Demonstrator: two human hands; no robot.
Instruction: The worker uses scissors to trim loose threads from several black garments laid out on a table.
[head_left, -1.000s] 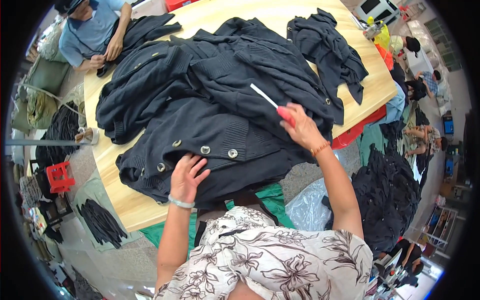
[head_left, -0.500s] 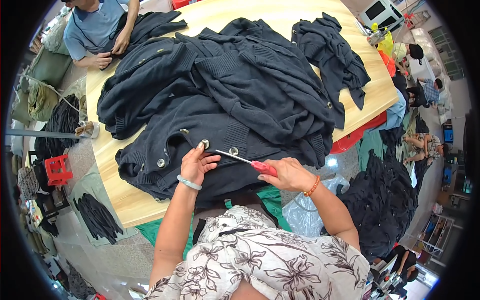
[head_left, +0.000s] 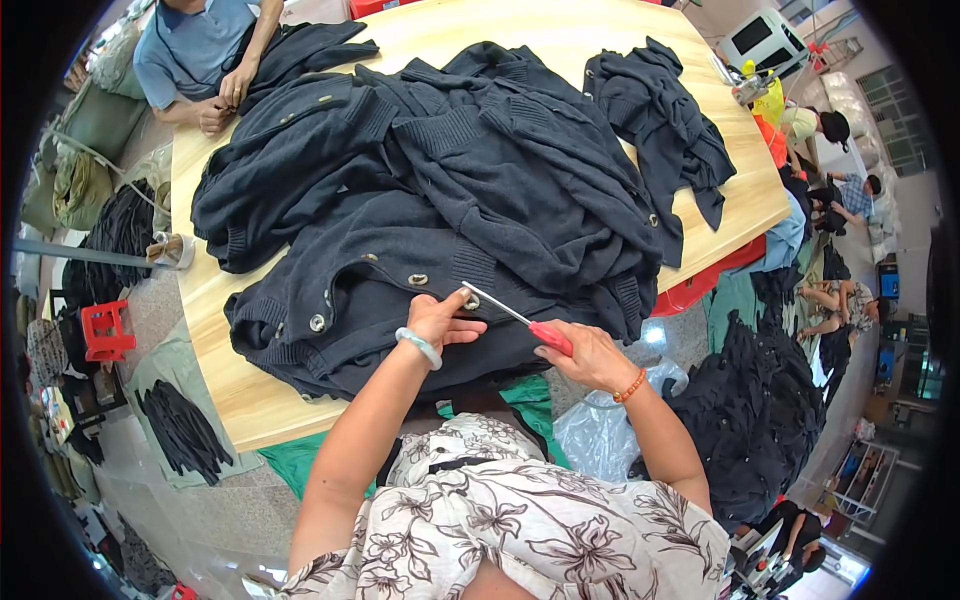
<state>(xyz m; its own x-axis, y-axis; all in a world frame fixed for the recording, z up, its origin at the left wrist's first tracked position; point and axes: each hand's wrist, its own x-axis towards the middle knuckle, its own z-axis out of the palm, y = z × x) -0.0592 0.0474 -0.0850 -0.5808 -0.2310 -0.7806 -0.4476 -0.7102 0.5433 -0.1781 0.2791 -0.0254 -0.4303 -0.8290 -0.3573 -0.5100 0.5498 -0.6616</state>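
Several dark knitted cardigans lie heaped on the wooden table [head_left: 215, 390] before me. On the nearest cardigan [head_left: 300, 285], a row of shiny buttons shows, among them a round button [head_left: 318, 322] and another button [head_left: 418, 280]. My left hand [head_left: 442, 322] has its thumb and forefinger closed at a button [head_left: 473, 303] beside the ribbed cuff; its other fingers extend to the right. Gripped in my right hand [head_left: 590, 355] is a red-handled tool [head_left: 550, 337] with a thin straight metal shaft, whose tip lies beside that same button. The tip's exact shape is too small to tell.
Across the table's far left, a co-worker's hands [head_left: 225, 105] handle a dark garment [head_left: 300, 58]. Another dark garment [head_left: 660, 110] lies at the far right. A dark heap of clothing [head_left: 750, 420] and clear plastic [head_left: 600, 430] sit right of me; a red stool [head_left: 105, 332] stands left.
Both my hands have moved right along the cardigan, from one button to the one by the cuff. The tool's tip has shifted right with them. The co-worker's hands have come closer together.
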